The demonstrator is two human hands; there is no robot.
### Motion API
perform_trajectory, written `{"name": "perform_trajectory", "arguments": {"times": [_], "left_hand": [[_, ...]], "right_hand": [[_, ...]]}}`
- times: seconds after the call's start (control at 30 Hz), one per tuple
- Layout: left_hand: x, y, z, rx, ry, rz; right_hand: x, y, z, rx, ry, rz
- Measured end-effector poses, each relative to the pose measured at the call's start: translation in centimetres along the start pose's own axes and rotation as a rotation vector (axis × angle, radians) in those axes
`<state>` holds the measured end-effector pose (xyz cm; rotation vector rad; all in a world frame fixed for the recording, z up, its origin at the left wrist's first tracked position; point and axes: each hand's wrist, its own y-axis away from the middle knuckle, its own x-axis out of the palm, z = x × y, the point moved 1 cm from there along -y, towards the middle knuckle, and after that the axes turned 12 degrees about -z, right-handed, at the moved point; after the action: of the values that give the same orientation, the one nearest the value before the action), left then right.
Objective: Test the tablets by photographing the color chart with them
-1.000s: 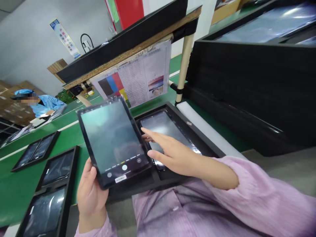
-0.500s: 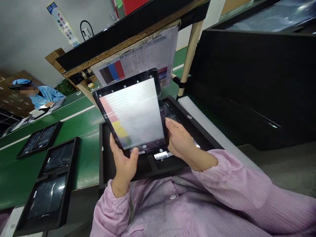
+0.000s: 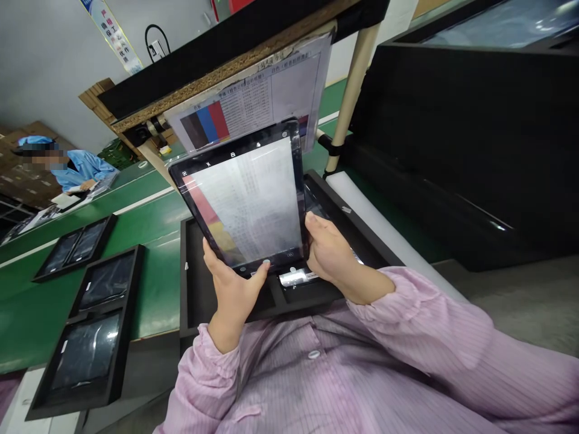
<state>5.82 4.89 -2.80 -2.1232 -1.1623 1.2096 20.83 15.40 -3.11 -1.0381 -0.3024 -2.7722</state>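
Between both hands I hold up a black tablet (image 3: 251, 205), its lit screen showing a camera view of the printed chart. My left hand (image 3: 233, 292) grips its lower left corner, with the thumb on the round shutter button at the screen's bottom. My right hand (image 3: 332, 256) is closed on the lower right edge, thumb at the front. Under the tablet lies a black tray (image 3: 194, 301) with two compartments; a film-covered tablet (image 3: 298, 277) shows partly in the right one. Ahead, the printed chart (image 3: 246, 99) with colour bars and text hangs below a board.
Two black trays (image 3: 129, 301) holding wrapped tablets stand on the green belt (image 3: 158, 265) to the left. A co-worker in blue (image 3: 85, 169) sits farther back. A tan post (image 3: 355, 90) carries the chipboard shelf (image 3: 235, 72). Large black bins (image 3: 474, 157) stand at right, beside a white foam strip (image 3: 384, 235).
My left thumb has moved right along the tablet's lower edge onto the shutter button. The tablet has tilted slightly, and its on-screen picture has shifted, with text lines now clearer.
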Motion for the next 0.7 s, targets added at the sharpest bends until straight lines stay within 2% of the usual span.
{"name": "perform_trajectory", "arguments": {"times": [0.27,0.57,0.63,0.7], "left_hand": [[0.1,0.0,0.1,-0.004,0.019,-0.013],[0.0,0.0,0.1,-0.113,0.112,0.002],[-0.3,-0.2,0.6,-0.153,0.237,0.014],[-1.0,-0.8,1.1,-0.3,0.494,0.024]], "right_hand": [[-0.1,0.0,-0.1,-0.023,0.009,0.004],[0.1,0.1,0.1,-0.035,0.042,-0.007],[0.0,0.1,0.0,-0.026,0.038,-0.002],[-0.2,0.3,0.2,-0.021,0.057,0.015]]}}
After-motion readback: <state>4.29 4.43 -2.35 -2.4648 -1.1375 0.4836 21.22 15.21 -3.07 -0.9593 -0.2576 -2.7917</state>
